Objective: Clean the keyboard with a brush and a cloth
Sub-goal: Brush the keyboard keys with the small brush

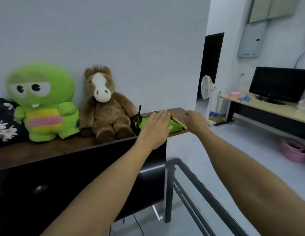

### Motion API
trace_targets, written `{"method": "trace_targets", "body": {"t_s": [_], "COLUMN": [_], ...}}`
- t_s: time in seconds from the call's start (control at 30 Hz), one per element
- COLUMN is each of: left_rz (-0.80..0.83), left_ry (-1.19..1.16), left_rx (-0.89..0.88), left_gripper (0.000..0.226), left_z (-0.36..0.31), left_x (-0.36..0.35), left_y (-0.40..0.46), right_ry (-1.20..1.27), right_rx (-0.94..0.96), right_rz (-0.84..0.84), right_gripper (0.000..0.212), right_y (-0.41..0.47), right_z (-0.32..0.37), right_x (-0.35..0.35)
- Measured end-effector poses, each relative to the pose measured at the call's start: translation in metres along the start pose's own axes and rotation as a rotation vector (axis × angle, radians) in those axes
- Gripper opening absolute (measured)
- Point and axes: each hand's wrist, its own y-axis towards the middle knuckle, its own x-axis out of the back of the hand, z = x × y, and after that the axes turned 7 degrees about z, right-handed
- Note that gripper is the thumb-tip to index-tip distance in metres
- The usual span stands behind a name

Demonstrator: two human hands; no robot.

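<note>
Pale walls back a brown wooden counter (46, 151) that carries a green plush toy (41, 101) and a brown plush horse (104, 106) side by side, with a dark monitor (80, 176) standing in front of it. Near the counter's right end lies a green cloth (172, 129), and a wooden brush handle (179, 124) rests against its right edge (the bristle end is hidden, so I cannot tell its shape). Over the cloth hangs the left hand (156, 127), flat, its fingers (162, 116) spread and gripping nothing. To the right of the handle is the right hand (196, 121), loosely curled and holding nothing; whether it touches the handle I cannot tell. No keyboard shows.
</note>
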Motion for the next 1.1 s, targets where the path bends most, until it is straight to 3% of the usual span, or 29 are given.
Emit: {"method": "trace_targets", "body": {"t_s": [0.13, 0.3, 0.6, 0.83, 0.93, 1.1], "left_rz": [0.017, -0.102, -0.165, -0.234, -0.291, -0.283], "left_ry": [0.038, 0.156, 0.116, -0.177, -0.306, -0.305], "left_rx": [-0.001, -0.044, -0.061, 0.049, 0.145, 0.243], "left_gripper": [0.057, 0.048, 0.052, 0.039, 0.037, 0.035], "left_z": [-0.009, 0.005, 0.009, 0.01, 0.013, 0.037], "left_x": [-0.032, -0.069, -0.074, -0.062, -0.05, -0.04], "left_y": [0.003, -0.009, -0.015, -0.036, -0.066, -0.15], "right_ry": [0.044, 0.062, -0.072, 0.508, 0.642, 0.742], "right_rx": [0.005, 0.021, -0.046, -0.134, 0.006, 0.25], "right_rz": [0.048, 0.015, -0.007, -0.239, -0.246, -0.132], "right_gripper": [0.027, 0.024, 0.02, 0.024, 0.025, 0.026], "right_y": [0.003, 0.024, 0.047, -0.002, -0.046, -0.14], "right_z": [-0.011, -0.022, -0.024, 0.01, 0.039, 0.093], "right_x": [-0.029, -0.057, -0.078, -0.035, -0.023, -0.051]}}
